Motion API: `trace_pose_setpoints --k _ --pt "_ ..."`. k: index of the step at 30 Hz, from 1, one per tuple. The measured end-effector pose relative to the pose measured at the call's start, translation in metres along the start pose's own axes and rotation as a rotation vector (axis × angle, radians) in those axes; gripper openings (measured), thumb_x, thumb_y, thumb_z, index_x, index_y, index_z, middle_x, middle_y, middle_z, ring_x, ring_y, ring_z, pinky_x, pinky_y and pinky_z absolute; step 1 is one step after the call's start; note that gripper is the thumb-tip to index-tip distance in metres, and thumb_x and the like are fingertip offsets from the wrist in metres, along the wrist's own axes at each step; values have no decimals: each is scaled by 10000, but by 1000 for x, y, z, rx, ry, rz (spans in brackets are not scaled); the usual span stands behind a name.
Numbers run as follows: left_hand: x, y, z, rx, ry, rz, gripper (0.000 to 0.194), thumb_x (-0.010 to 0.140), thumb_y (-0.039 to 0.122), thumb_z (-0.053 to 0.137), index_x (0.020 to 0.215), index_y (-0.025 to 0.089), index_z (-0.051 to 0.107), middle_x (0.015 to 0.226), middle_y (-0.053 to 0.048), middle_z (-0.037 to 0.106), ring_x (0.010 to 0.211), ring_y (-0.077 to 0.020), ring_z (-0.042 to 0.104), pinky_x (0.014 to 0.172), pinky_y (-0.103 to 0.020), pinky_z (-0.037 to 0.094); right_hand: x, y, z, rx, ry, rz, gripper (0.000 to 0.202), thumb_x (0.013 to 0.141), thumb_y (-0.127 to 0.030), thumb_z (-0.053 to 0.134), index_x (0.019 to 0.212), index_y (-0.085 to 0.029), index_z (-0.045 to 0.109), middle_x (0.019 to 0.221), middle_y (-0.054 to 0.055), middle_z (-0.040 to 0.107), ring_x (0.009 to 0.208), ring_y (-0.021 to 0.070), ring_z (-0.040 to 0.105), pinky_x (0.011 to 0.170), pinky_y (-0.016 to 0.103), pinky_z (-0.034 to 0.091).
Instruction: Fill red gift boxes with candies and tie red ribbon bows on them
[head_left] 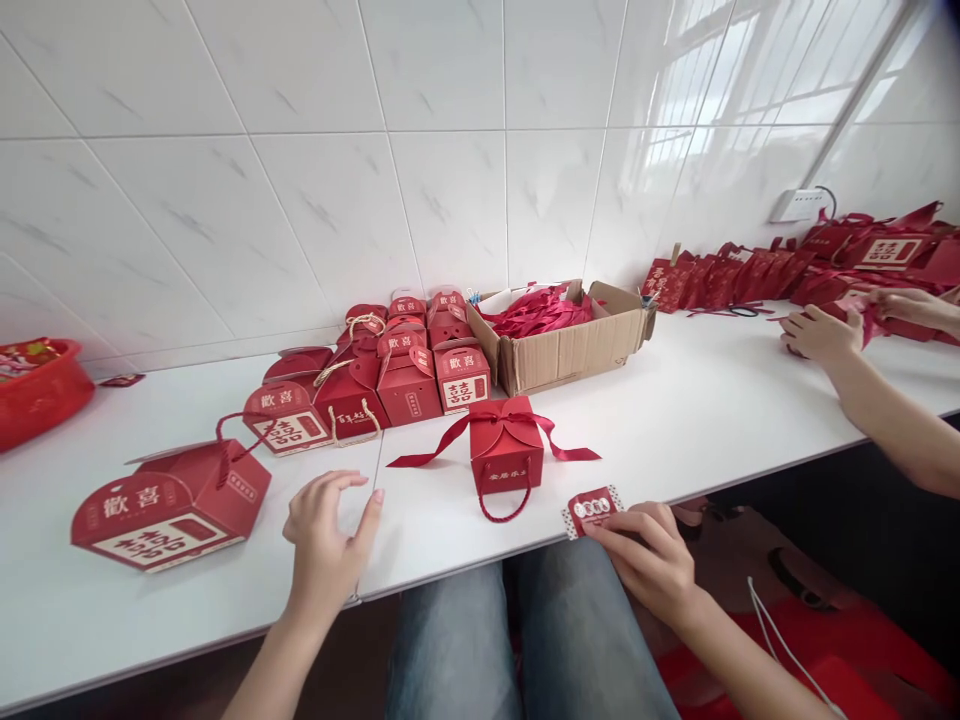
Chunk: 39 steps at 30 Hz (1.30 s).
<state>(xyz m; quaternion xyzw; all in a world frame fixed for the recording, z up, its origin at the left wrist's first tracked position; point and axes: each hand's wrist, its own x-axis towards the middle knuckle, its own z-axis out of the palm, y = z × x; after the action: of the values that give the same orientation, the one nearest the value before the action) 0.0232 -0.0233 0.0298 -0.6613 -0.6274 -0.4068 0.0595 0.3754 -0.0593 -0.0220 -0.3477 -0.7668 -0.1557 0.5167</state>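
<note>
A white-tiled wall (450, 150) backs a long white table (675, 410), seen from above by a seated person. The ribboned red gift box (506, 445), closed and tied with a red bow, standing near the table's front edge, serves as landmark.

Behind and to the right of it lies an open cardboard carton (570, 350) holding a loose heap of red ribbons (540, 312). Behind and to the left of it stands a cluster of closed red gift boxes (409, 365), some with rope handles; their contents cannot be seen. Farther left a larger red gift box (169, 505) lies tipped on its side, flaps partly open, interior not visible. At the far left edge sits a red plastic basket (41, 395) with unclear contents. Far to the right, against the wall, a row of flat unfolded red boxes (757, 272) leans and piles up; a co-worker's hands (821, 335) work beside it.

The left hand (326, 545) rests on the table left of the landmark box, fingers loosely spread and holding nothing. The right hand (649, 560), in front and right of the box at the table edge, pinches a small red label card (594, 510) between thumb and fingertips.
</note>
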Motion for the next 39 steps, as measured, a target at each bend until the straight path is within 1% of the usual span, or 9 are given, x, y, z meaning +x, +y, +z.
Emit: trace_pose_setpoints --k 1,4,7,13,17,22,26,28,39 --pt "-4 14 -4 -108 20 21 201 812 388 542 837 191 566 947 -100 618 1010 -286 536 942 -471 371 8 -6 5 14 46 -14 498 755 46 603 1123 -285 659 787 21 645 698 145 518 626 301 399" --pt "-21 62 -13 -521 -373 35 168 859 334 519 814 203 615 934 -73 622 1007 -233 551 922 -375 413 34 -26 21 57 131 -45 490 756 30 618 1119 -294 665 776 15 646 698 147 495 633 308 390" --pt "-31 103 -12 -891 -641 -195 209 844 346 570 974 202 646 1044 -75 652 1040 -225 572 951 -350 421 56 -45 32 109 173 -54 454 744 27 630 1083 -269 686 771 28 632 715 161 460 630 312 388" --pt "-29 124 -6 -1201 -488 -550 146 744 300 701 722 157 685 811 -43 698 869 -199 624 857 -302 464 63 -61 38 236 166 7 476 710 22 623 1096 -255 655 895 49 552 790 176 475 667 334 409" --pt "-29 119 -7 -1181 -426 -541 124 729 277 715 684 168 676 781 -20 702 821 -177 630 812 -271 469 58 -61 34 511 255 378 442 769 -118 578 1194 -233 545 1027 90 484 957 236 485 794 414 423" --pt "-25 109 -11 -978 -410 -200 49 791 221 656 763 195 687 832 -41 688 852 -199 636 802 -317 488 69 -58 17 848 -30 630 323 809 -141 613 1104 -263 564 949 53 580 823 175 549 735 335 478" --pt "-17 97 -17 -676 -87 427 294 772 93 637 954 308 720 827 -36 686 887 -222 597 801 -386 468 77 -53 6 898 -103 387 236 789 -56 601 904 -258 640 884 43 621 812 183 600 675 315 502" --pt "-14 90 -20 -551 56 581 388 756 71 642 1004 363 704 856 -27 681 915 -229 573 805 -406 447 78 -50 4 786 -57 247 305 753 -12 596 924 -255 662 978 67 610 868 211 602 711 363 504" --pt "-9 91 -20 -583 23 603 376 731 26 643 945 328 704 878 -31 643 958 -232 527 830 -405 428 75 -45 4 664 24 139 425 717 24 581 1054 -230 636 980 90 577 918 245 552 775 446 474"
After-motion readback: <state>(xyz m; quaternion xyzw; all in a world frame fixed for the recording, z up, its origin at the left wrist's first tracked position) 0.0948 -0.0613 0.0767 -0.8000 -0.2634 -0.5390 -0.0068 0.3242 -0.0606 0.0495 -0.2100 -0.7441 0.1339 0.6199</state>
